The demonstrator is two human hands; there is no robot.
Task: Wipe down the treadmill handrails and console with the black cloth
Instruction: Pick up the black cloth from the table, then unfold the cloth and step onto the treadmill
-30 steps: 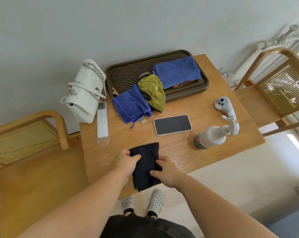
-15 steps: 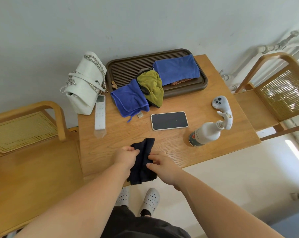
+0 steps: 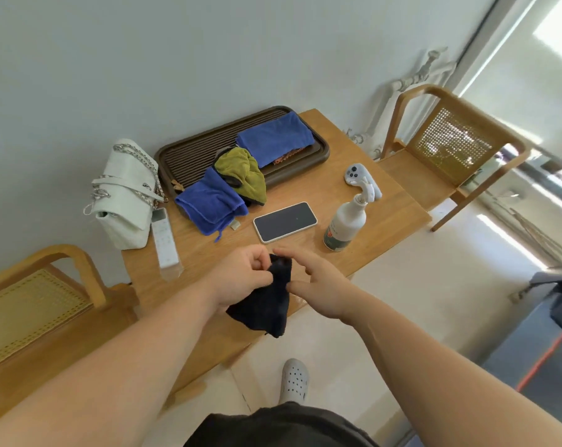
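Observation:
The black cloth (image 3: pixel 266 306) hangs bunched above the near edge of the wooden table (image 3: pixel 308 185), lifted off its top. My left hand (image 3: pixel 242 279) pinches the cloth's upper end between thumb and fingers. Just to its right, my right hand (image 3: pixel 320 285) has loosely straight fingers; its fingertip and thumb lie against the cloth without gripping it. A grey and dark part of a machine (image 3: pixel 560 285) shows at the far right edge over a blue mat; handrails and console are out of view.
On the table lie a phone (image 3: pixel 285 221), a white spray bottle (image 3: pixel 345 225), a white controller (image 3: pixel 355 175), a remote (image 3: pixel 164 238), a white handbag (image 3: pixel 126 195) and a brown tray (image 3: pixel 189 156) with blue and green cloths. Wooden chairs stand left (image 3: pixel 63 262) and right (image 3: pixel 460 137).
The black cloth has been gathered up from lying flat on the table and now hangs from my left hand. My right hand has let go of it. The view has swung right.

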